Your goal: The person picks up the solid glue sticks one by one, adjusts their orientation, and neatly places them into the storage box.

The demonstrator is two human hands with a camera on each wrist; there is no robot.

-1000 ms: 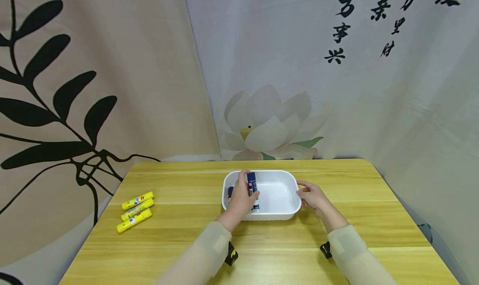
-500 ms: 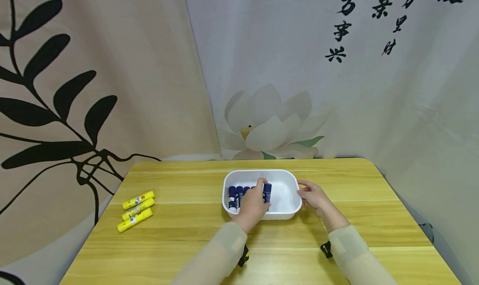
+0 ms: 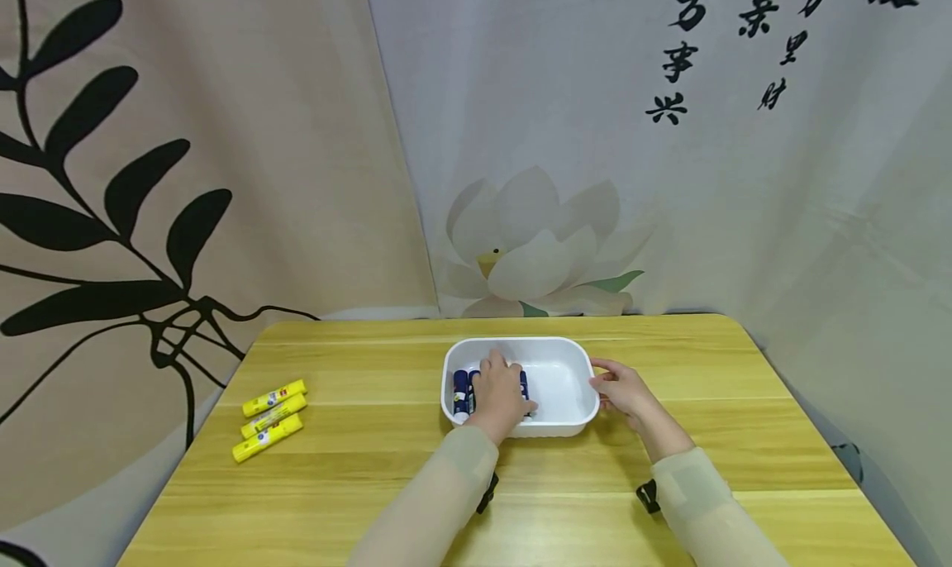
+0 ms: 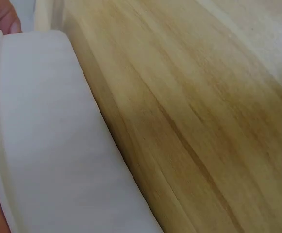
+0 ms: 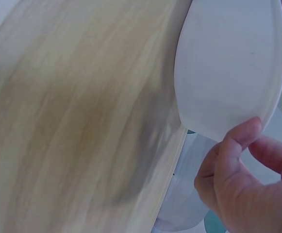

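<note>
A white plastic tray (image 3: 565, 381) stands on the table. Several dark blue glue sticks (image 3: 460, 393) with white ends lie side by side in its left part. My left hand (image 3: 500, 395) is over this row, fingers reaching across the sticks and thumb beside the rightmost one; it hides the middle of the row. On the tray's right end, my right hand (image 3: 625, 393) pinches the rim between thumb and fingers, as the right wrist view also shows. The left wrist view shows mainly the tray's outer wall (image 4: 48, 136), with little of the left hand visible at the edge.
Several yellow glue sticks (image 3: 268, 418) lie slantwise in a loose group on the left side of the wooden table (image 3: 357, 484). A printed curtain (image 3: 320, 137) hangs behind the table's back edge.
My left hand has moved right inside the tray since a second ago, when it held a blue stick; it is now lower, slightly left of its half-second-ago position. My right hand has stayed at the rim.
</note>
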